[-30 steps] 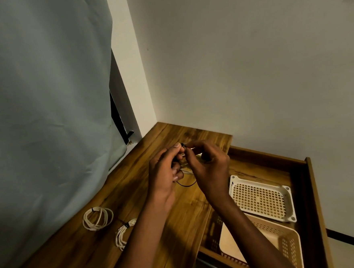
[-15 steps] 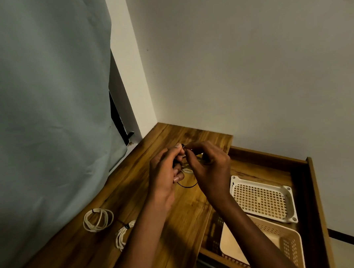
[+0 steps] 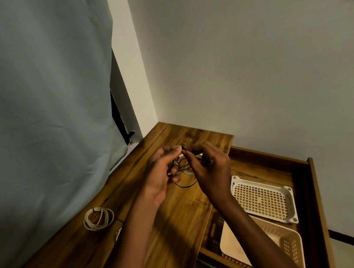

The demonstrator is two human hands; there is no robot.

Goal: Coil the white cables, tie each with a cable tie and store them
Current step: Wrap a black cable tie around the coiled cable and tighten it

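Both hands are raised just above the wooden surface (image 3: 177, 217), toward its far end, working on one white cable coil (image 3: 184, 167). The left hand (image 3: 164, 172) has its fingers curled round the coil, holding the loops bunched. The right hand (image 3: 210, 169) pinches a thin black cable tie (image 3: 186, 185) between thumb and forefinger at the top of the bundle, fingertips of the two hands touching. A slack loop of the tie hangs below the hands. Whether the tail has entered the tie's head cannot be told; that point is hidden by the fingers.

Judgement: the step in hand is fastening the tie on this coil. To do it well, the left hand should keep the loops pressed flat together so none escapes, while the right draws the tail straight through until the hanging slack is taken up and the band sits snug.

A finished tied coil (image 3: 98, 218) lies on the near left of the surface. Another lies just right of it, mostly hidden by the left forearm.

Storage stands ready in the open drawer (image 3: 314, 187) to the right: a white perforated tray (image 3: 289, 191) at the far end and a beige basket (image 3: 288, 245) nearer.
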